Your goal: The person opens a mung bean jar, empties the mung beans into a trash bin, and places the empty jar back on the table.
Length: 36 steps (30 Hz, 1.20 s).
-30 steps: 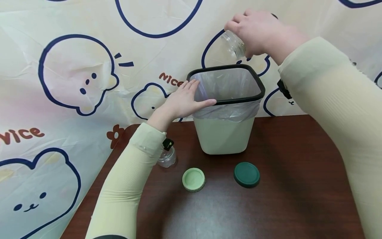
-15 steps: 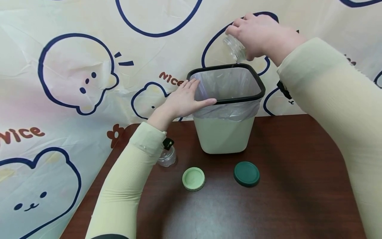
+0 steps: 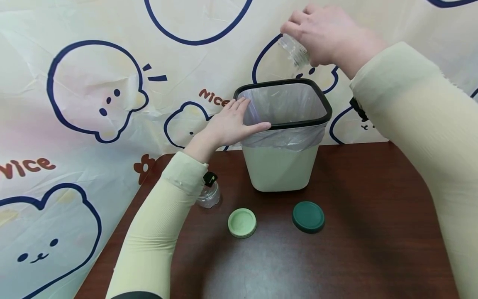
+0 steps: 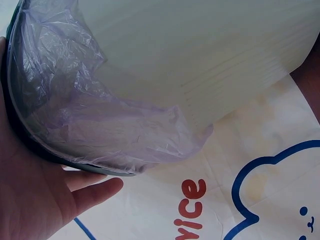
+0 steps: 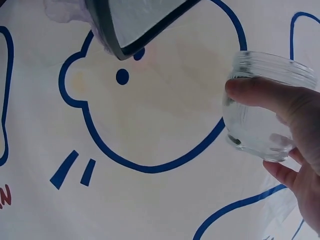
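My right hand (image 3: 328, 37) grips a clear jar (image 3: 294, 50) above the far side of the bin, its mouth tipped downward. In the right wrist view, thumb and fingers wrap the jar (image 5: 255, 125); a small dark bit shows near its base. A pale green bin (image 3: 280, 170) with a black rim stands on the table, lined with a translucent purplish bag (image 3: 295, 139). My left hand (image 3: 229, 124) rests on the bin's left rim, fingers extended and thumb along the front edge. The left wrist view shows that palm (image 4: 35, 195) against the outside of the rim.
Another clear jar (image 3: 210, 198) stands left of the bin, partly hidden by my left sleeve. A light green lid (image 3: 242, 223) and a dark green lid (image 3: 308, 216) lie in front on the brown table (image 3: 276, 270). A printed cloth (image 3: 194, 74) hangs behind.
My right hand and the jar dip slightly toward the bin, then rise again to a little above where they started. My left hand stays on the rim.
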Each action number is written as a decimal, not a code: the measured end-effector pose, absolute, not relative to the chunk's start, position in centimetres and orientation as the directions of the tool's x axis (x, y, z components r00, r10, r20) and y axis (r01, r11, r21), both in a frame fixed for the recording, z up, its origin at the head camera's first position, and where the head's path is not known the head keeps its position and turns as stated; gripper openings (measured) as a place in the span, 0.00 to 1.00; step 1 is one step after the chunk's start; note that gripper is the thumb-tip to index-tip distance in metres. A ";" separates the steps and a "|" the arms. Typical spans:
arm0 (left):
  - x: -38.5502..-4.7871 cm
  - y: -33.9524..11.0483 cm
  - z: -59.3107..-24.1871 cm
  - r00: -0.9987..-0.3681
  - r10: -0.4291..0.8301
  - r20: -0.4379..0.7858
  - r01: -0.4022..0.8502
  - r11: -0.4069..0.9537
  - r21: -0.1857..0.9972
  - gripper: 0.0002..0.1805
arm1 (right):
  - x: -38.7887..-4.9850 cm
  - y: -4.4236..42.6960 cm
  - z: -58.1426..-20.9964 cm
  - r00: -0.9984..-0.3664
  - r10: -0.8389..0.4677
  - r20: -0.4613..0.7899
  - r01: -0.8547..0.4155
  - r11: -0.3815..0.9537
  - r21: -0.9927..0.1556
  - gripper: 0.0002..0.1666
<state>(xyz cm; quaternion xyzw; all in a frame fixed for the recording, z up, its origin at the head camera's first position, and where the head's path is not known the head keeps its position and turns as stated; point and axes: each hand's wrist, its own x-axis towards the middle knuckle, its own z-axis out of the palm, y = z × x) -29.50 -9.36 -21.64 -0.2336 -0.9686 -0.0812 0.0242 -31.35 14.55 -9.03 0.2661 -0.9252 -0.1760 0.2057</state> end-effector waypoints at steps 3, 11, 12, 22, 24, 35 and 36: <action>-29.5 -9.3 -21.6 -0.891 0.447 0.082 0.454 0.878 0.151 0.58 | -31.4 14.5 -9.3 -0.780 -0.572 0.254 -0.425 0.782 0.455 0.53; -29.5 -9.2 -21.8 -0.891 0.448 0.071 0.454 0.878 0.155 0.58 | -31.4 14.7 -9.7 -0.800 -0.550 0.240 -0.421 0.799 0.429 0.53; -29.5 -9.2 -21.8 -0.892 0.447 0.073 0.453 0.878 0.154 0.58 | -31.4 14.8 -9.7 -0.800 -0.548 0.242 -0.420 0.801 0.426 0.53; -29.4 -9.1 -21.8 -0.890 0.449 0.078 0.456 0.876 0.158 0.58 | -31.5 14.9 -10.1 -0.807 -0.544 0.231 -0.428 0.808 0.406 0.53; -29.4 -9.2 -21.8 -0.889 0.451 0.081 0.458 0.875 0.157 0.58 | -31.5 14.9 -10.1 -0.809 -0.541 0.230 -0.426 0.808 0.406 0.53; -29.3 -9.2 -21.8 -0.886 0.455 0.088 0.464 0.873 0.152 0.58 | -31.1 15.1 -8.6 -0.740 -0.581 0.338 -0.431 0.796 0.426 0.54; -29.3 -9.2 -21.7 -0.885 0.456 0.090 0.465 0.872 0.153 0.58 | -31.1 15.0 -8.5 -0.737 -0.584 0.340 -0.429 0.793 0.433 0.54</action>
